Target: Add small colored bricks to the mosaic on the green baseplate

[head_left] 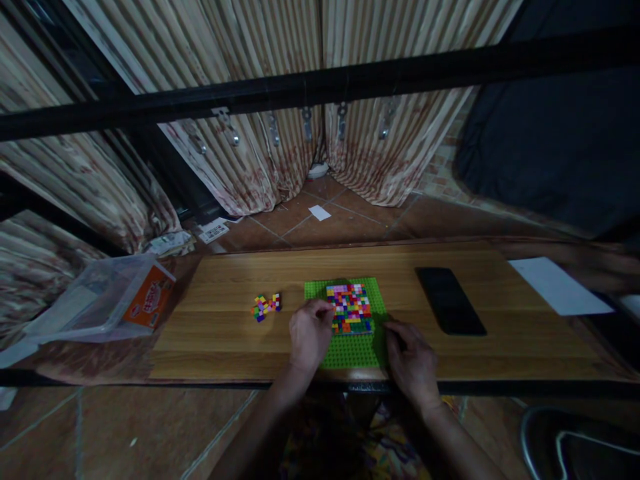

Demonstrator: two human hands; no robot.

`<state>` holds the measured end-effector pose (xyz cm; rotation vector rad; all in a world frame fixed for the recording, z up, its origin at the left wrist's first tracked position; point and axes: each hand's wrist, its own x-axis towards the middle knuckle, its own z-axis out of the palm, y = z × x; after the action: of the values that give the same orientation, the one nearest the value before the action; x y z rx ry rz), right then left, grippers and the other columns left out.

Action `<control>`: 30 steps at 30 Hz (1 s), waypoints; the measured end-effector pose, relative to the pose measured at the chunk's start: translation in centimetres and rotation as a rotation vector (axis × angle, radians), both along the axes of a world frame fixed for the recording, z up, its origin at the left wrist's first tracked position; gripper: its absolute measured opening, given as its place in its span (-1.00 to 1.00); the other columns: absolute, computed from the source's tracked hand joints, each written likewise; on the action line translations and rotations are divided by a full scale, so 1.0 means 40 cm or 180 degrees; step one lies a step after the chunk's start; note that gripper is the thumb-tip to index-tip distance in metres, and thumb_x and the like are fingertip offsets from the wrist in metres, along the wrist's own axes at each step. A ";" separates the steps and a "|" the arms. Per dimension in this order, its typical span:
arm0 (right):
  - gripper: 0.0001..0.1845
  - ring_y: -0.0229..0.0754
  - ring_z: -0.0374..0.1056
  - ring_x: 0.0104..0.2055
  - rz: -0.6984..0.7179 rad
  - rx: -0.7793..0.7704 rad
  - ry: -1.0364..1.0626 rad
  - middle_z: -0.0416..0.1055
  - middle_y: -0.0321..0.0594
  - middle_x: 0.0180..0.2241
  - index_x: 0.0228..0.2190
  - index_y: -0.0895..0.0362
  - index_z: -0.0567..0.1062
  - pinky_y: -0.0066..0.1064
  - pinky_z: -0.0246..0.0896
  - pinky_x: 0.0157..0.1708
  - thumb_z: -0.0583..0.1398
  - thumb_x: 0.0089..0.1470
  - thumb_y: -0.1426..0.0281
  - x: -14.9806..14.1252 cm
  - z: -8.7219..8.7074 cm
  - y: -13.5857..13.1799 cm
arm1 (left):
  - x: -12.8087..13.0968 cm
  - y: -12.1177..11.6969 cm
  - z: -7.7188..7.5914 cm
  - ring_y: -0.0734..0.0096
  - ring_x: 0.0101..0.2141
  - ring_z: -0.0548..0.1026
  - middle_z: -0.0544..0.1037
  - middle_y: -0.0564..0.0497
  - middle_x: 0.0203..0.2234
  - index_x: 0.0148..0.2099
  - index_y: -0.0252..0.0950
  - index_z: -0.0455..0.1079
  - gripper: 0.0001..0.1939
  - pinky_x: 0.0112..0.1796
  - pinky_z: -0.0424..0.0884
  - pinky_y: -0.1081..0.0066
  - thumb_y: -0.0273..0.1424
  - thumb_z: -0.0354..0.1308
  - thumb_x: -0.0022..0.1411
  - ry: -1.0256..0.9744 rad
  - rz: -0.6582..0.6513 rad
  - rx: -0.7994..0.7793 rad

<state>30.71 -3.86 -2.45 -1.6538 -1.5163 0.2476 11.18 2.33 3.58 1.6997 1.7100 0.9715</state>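
Observation:
A green studded baseplate (350, 357) lies on the wooden board, bearing a dense square of small multicoloured toy bricks (353, 308). My left hand (311, 337) is closed in a pinch at the left side of this square, its fingertips against the bricks. Whatever sits between those fingertips is too small to make out. At the plate's right edge my right hand (411, 360) rests with curled fingers, thumb and forefinger at the edge. Left of the plate lies a small loose pile of coloured bricks (265, 307).
A black tablet-like slab (450, 300) lies right of the plate, with a white sheet (560, 285) beyond it. A clear plastic box (100, 300) with an orange label stands at the left. A dark metal bar (280, 93) crosses above, in front of striped curtains (240, 160).

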 end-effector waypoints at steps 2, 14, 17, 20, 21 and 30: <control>-0.73 -0.08 0.42 -0.17 0.0006 -0.0016 0.0001 0.51 -0.11 -0.24 -0.24 0.10 0.51 -0.24 0.32 -0.15 0.04 0.18 0.30 0.000 0.001 0.000 | -0.001 0.003 -0.002 0.44 -0.40 0.54 0.60 0.08 -0.45 -0.38 -0.23 0.49 -0.92 -0.34 0.40 0.47 -0.50 0.19 0.10 -0.0065 0.0047 -0.0069; -0.75 -0.09 0.42 -0.20 0.0008 -0.0036 0.0001 0.49 -0.12 -0.26 -0.26 0.11 0.49 -0.25 0.31 -0.17 0.04 0.18 0.31 -0.001 0.003 0.000 | -0.001 -0.010 0.001 0.46 -0.44 0.52 0.59 0.07 -0.47 -0.35 -0.24 0.50 -0.87 -0.37 0.38 0.49 -0.41 0.11 0.15 -0.0398 -0.0009 -0.0208; -0.75 -0.09 0.42 -0.20 0.0024 -0.0026 -0.0029 0.49 -0.11 -0.26 -0.25 0.12 0.50 -0.26 0.31 -0.18 0.05 0.17 0.32 0.000 0.003 -0.001 | 0.002 -0.003 0.000 0.47 -0.51 0.49 0.55 0.10 -0.56 -0.40 -0.24 0.49 -0.83 -0.46 0.32 0.50 -0.36 0.10 0.15 -0.0473 0.0053 -0.0323; -0.76 -0.10 0.42 -0.19 0.0017 -0.0011 -0.0042 0.50 -0.11 -0.26 -0.25 0.12 0.50 -0.26 0.31 -0.17 0.06 0.17 0.33 0.001 0.002 -0.001 | 0.007 0.004 -0.002 0.47 -0.52 0.48 0.54 0.10 -0.59 -0.44 -0.25 0.50 -0.82 -0.48 0.29 0.51 -0.34 0.11 0.13 -0.0615 0.0136 -0.0427; -0.76 -0.10 0.42 -0.19 0.0009 0.0001 -0.0031 0.50 -0.11 -0.26 -0.25 0.12 0.50 -0.26 0.31 -0.16 0.06 0.17 0.33 0.000 0.001 -0.001 | 0.008 0.006 -0.003 0.46 -0.51 0.48 0.54 0.09 -0.58 -0.44 -0.25 0.50 -0.82 -0.47 0.29 0.50 -0.34 0.11 0.12 -0.0643 0.0163 -0.0457; -0.75 -0.10 0.42 -0.18 -0.0030 -0.0007 -0.0014 0.50 -0.12 -0.25 -0.25 0.11 0.50 -0.25 0.32 -0.16 0.06 0.17 0.32 -0.003 -0.001 -0.001 | 0.015 0.018 -0.017 0.45 -0.53 0.47 0.54 0.08 -0.61 -0.47 -0.28 0.51 -0.82 -0.49 0.26 0.50 -0.33 0.14 0.05 -0.0888 0.0342 -0.0546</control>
<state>30.60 -3.91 -2.47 -1.6639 -1.5118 0.2407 11.77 3.03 2.91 1.3085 1.6593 1.0245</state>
